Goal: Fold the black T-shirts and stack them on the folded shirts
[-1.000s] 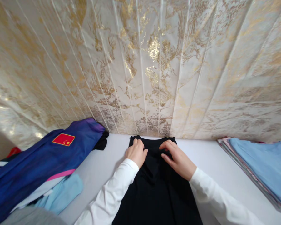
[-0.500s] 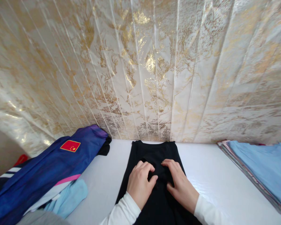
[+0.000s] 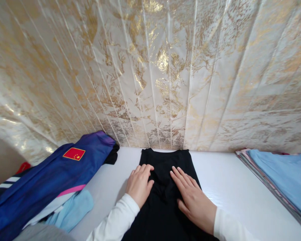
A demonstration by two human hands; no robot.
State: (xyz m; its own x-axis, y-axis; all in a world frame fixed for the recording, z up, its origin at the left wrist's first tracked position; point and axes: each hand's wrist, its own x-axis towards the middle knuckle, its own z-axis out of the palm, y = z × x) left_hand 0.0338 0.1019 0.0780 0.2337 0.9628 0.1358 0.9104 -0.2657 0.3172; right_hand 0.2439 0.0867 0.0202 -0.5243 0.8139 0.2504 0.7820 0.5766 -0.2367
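Observation:
A black garment (image 3: 163, 207) lies spread out in front of me, its upper edge close to the patterned backdrop. Small wrinkles show in the cloth between my hands. My left hand (image 3: 139, 185) is over the garment's left edge, fingers bent a little and thumb apart, with nothing seen in its grasp. On the right half of the cloth, my right hand (image 3: 192, 197) rests palm down with its fingers stretched out. The lower part of the garment runs out of view between my white sleeves.
To the left is a heap with a blue jacket (image 3: 72, 177) bearing a red flag patch, and a light blue cloth (image 3: 71, 209) under it. Folded clothes topped by a light blue one (image 3: 286, 180) lie at the right. A gold-patterned sheet (image 3: 155, 83) rises behind the white tabletop (image 3: 223, 187).
My left hand has shifted left toward the garment's edge. The fingers of my right hand have straightened and flattened on the cloth, so the hands are farther apart.

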